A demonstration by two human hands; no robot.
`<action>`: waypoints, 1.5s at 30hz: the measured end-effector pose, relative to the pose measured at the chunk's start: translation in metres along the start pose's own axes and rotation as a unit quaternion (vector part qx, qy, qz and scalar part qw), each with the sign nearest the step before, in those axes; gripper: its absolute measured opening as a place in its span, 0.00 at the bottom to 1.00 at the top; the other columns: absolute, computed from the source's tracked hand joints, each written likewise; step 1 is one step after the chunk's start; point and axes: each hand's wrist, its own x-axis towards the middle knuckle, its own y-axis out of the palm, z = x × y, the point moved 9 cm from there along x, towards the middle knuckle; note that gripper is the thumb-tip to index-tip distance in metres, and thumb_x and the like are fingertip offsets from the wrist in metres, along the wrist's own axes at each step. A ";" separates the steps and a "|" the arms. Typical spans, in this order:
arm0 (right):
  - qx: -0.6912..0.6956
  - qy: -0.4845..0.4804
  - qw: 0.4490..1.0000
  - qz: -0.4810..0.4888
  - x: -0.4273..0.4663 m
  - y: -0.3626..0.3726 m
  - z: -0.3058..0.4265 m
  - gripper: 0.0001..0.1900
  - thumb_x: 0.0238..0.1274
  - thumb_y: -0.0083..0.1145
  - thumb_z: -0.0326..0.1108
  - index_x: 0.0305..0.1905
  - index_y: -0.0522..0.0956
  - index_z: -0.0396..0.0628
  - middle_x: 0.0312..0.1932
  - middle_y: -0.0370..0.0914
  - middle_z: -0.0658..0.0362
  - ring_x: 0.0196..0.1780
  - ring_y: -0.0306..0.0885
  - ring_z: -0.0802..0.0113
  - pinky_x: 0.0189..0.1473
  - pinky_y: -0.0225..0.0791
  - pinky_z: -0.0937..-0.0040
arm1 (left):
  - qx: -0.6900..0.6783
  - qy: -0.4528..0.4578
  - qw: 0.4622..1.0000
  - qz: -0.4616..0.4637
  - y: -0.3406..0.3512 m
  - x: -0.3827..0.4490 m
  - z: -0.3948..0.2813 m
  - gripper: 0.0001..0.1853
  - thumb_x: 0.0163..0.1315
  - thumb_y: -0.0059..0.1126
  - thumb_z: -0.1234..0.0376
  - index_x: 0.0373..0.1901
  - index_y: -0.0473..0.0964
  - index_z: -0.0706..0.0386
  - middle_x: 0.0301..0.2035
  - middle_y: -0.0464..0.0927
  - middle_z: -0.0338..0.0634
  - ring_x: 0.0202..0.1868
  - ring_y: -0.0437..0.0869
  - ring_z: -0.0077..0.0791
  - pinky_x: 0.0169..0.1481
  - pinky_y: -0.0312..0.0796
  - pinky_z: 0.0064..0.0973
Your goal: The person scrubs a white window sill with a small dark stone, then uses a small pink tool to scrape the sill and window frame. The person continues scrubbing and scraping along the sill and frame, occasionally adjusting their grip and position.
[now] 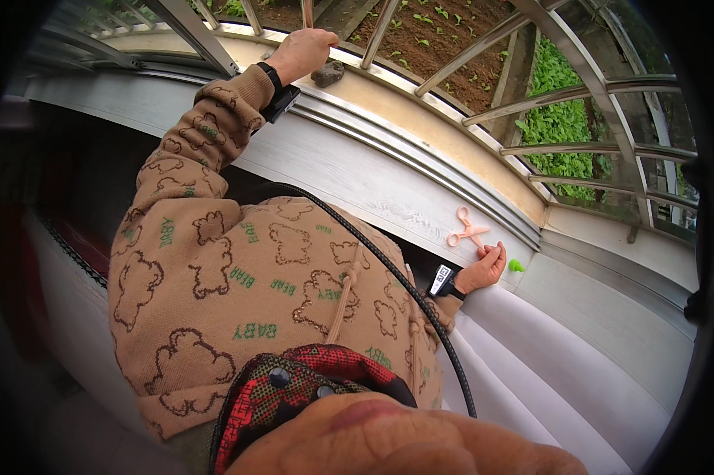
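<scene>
My left hand (300,54) reaches across the window track to the outer ledge, its fingers curled beside the metal bars. What lies inside those fingers is hidden. Just below that hand sits a dark, rough stone (327,74) on the ledge. On the white sill, my right hand (488,267) rests with bent fingers at the blade end of light pink scissors (468,228). The scissors lie with blades spread. One blade tip meets the fingers, but whether they grip it cannot be seen. A small bright green object (516,265) stands right of my right hand.
Curved metal window bars (484,47) rise beyond the outer ledge (416,124). Aluminium sliding tracks (392,157) run along the white sill (333,160). A black braided cable (386,261) crosses my chest. White fabric (511,344) hangs at lower right. Garden beds (434,50) lie outside.
</scene>
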 end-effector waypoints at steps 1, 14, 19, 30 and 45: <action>0.009 0.006 1.000 0.009 0.001 0.002 -0.003 0.12 0.70 0.51 0.33 0.50 0.79 0.38 0.30 0.76 0.61 0.31 0.71 0.77 0.35 0.70 0.80 | -0.045 0.061 0.996 0.053 0.018 -0.003 -0.021 0.13 0.62 0.51 0.73 0.46 0.78 0.59 0.43 0.81 0.52 0.48 0.81 0.48 0.55 0.73 0.38; 0.008 0.001 1.000 0.016 0.008 0.018 -0.012 0.12 0.70 0.50 0.32 0.49 0.78 0.37 0.29 0.75 0.63 0.30 0.70 0.78 0.35 0.67 0.81 | 0.096 0.022 0.992 0.078 0.037 -0.018 0.059 0.08 0.59 0.50 0.77 0.38 0.76 0.62 0.39 0.77 0.54 0.44 0.80 0.53 0.52 0.73 0.42; -0.003 -0.005 1.000 0.022 0.014 0.022 -0.015 0.12 0.70 0.49 0.32 0.50 0.78 0.37 0.29 0.76 0.62 0.30 0.70 0.78 0.35 0.67 0.80 | 0.132 -0.058 0.989 0.028 0.019 -0.021 0.075 0.09 0.61 0.44 0.77 0.43 0.69 0.67 0.36 0.79 0.63 0.41 0.82 0.60 0.46 0.75 0.48; -0.018 0.027 0.999 -0.014 0.009 0.007 -0.022 0.12 0.70 0.51 0.32 0.49 0.79 0.37 0.29 0.76 0.61 0.30 0.71 0.79 0.33 0.69 0.81 | 0.112 -0.079 0.978 0.154 0.067 -0.017 0.047 0.26 0.57 0.65 0.58 0.45 0.70 0.72 0.38 0.81 0.62 0.45 0.83 0.57 0.50 0.75 0.43; 0.286 0.088 0.951 -0.076 0.094 -0.070 -0.064 0.09 0.67 0.52 0.31 0.44 0.78 0.39 0.25 0.76 0.61 0.24 0.73 0.74 0.27 0.73 0.73 | -0.327 -0.261 0.893 0.164 0.118 -0.046 0.147 0.15 0.64 0.51 0.71 0.51 0.76 0.66 0.37 0.81 0.40 0.35 0.83 0.22 0.39 0.77 0.21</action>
